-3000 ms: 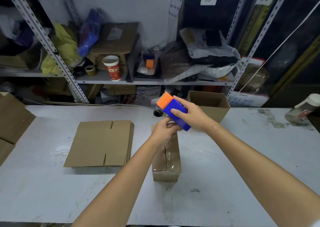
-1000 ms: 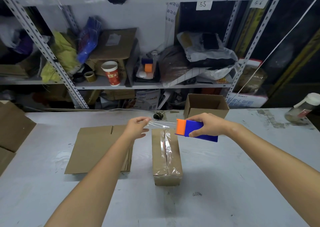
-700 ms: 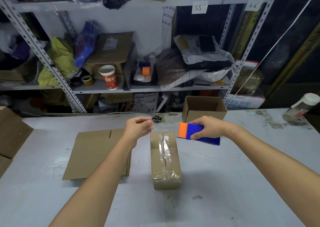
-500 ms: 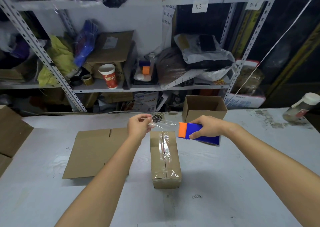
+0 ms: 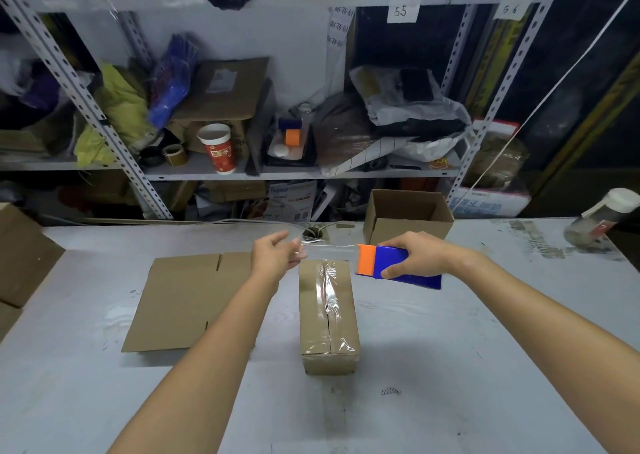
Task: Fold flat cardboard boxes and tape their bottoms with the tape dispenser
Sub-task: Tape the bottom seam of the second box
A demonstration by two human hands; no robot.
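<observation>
Two bare hands work over a pale grey worktable (image 5: 485, 342); right hand (image 5: 420, 254) grips a blue rectangular plastic tape dispenser with an orange end (image 5: 390, 258), held off the table at 1 o'clock from the box; left hand (image 5: 275, 257) pinches the free end of a clear tape strip (image 5: 330, 244) that runs from the orange end, stretched level above the box's far edge; one small brown cardboard box (image 5: 313, 315), folded, stands mid-table, flaps closed, wrinkled clear tape along its centre seam; one stack of flat brown cardboard blanks (image 5: 187, 297) lies at 9 o'clock, just beside it; one open-topped brown carton (image 5: 408, 226) at 1 o'clock, by the table's far edge; one white-capped bottle (image 5: 602, 216) at 2 o'clock, well apart.
</observation>
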